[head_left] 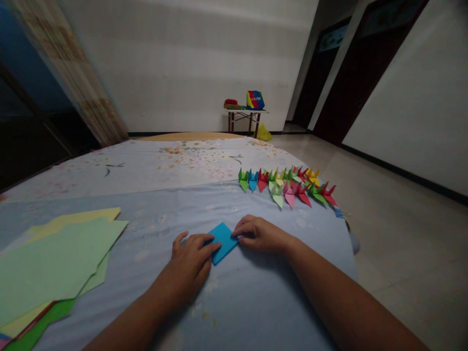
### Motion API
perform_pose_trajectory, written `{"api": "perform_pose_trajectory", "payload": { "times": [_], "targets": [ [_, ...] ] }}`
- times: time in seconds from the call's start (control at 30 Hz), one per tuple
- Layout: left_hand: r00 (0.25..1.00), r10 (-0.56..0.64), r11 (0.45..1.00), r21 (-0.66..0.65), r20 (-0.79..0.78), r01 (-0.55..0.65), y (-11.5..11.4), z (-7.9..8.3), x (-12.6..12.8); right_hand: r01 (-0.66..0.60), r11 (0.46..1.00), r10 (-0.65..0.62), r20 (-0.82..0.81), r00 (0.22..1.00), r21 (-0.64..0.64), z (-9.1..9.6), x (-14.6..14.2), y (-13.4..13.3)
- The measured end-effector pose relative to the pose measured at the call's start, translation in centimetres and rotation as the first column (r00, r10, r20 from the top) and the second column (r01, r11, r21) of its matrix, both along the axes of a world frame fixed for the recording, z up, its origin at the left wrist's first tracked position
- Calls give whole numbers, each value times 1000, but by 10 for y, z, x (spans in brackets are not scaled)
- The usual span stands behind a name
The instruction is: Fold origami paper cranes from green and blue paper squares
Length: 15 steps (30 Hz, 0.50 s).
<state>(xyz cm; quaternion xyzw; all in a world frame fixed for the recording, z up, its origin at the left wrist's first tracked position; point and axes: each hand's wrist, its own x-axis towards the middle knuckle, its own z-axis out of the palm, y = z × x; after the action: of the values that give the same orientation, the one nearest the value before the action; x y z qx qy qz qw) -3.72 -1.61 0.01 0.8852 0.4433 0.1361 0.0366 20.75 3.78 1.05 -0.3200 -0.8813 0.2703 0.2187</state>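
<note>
A folded square of blue origami paper (pixel 224 240) lies on the light blue tablecloth, turned so that a corner points away from me. Resting across its left side is my left hand (pixel 195 256), with the fingers stretched out and lying flat on the paper. My right hand (pixel 256 234) pinches the paper's right corner between thumb and fingers. Beyond my right hand, several folded paper cranes (pixel 288 192) in green, blue, red, pink and yellow stand grouped in rows.
Left of me lies a pile of coloured paper sheets (pixel 62 263), pale green uppermost. A flowered white cloth (pixel 197 158) covers the far part of the table. Past it, against the wall, a small side table (pixel 244 111) holds a multicoloured bag (pixel 255 100); a yellow plastic bag (pixel 263 132) sits on the floor.
</note>
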Motion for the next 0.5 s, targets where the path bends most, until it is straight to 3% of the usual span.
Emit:
{"api": "perform_pose_trajectory", "payload": {
  "times": [0.5],
  "targets": [
    [1000,-19,1000,18,-14,19,2,-4,1,-3,1000,4,-45,999,24,-1,-2,5]
  ]
}}
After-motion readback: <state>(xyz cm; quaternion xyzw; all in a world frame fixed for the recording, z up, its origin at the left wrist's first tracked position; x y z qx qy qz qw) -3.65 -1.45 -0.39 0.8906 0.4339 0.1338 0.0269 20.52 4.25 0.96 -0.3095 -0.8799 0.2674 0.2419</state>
